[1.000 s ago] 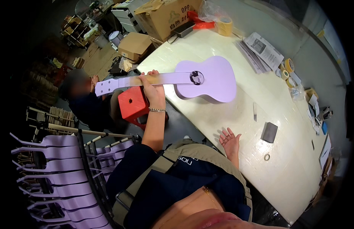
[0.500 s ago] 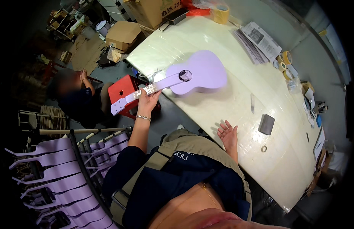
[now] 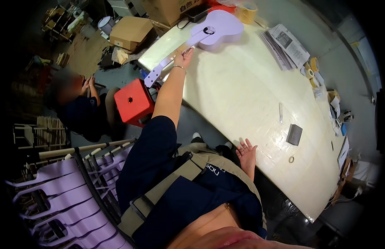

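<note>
Left hand (image 3: 183,60) clamped around the neck of a lilac ukulele (image 3: 221,28) — body over the far end of the cream tabletop (image 3: 238,91), headstock out past its edge toward the red stool (image 3: 133,101). Can't tell if the body touches down. Right hand (image 3: 247,153) well apart, holding nothing, fingers spread, at the near table edge; contact unclear. Nearest it on the table: small ring (image 3: 291,159), grey block (image 3: 294,135), thin strip (image 3: 280,113). Newspapers (image 3: 286,47) farther back — seated co-worker (image 3: 82,106) left.
</note>
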The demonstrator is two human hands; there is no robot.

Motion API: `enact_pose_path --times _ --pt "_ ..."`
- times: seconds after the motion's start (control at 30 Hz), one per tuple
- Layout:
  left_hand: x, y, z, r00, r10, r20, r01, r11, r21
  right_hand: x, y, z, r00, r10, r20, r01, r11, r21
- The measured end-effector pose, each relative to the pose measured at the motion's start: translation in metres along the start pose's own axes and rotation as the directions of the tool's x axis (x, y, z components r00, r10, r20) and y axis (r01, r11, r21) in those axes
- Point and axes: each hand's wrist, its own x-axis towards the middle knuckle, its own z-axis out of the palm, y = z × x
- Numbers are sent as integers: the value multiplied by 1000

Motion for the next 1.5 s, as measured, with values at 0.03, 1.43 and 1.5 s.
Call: enact_pose_path --times 0.03,1.43,1.5 --pt "-4 -1 -4 999 -9 -46 14 996 93 -3 1 2 1000 12 8 -12 1000 -16" --pt "-682 336 -531 54 892 -449 304 414 858 -83 135 -114 906 406 -123 -300 408 -862" --pt "-685 362 -539 47 908 -417 494 341 800 -104 134 -119 918 323 -229 -350 391 -851"
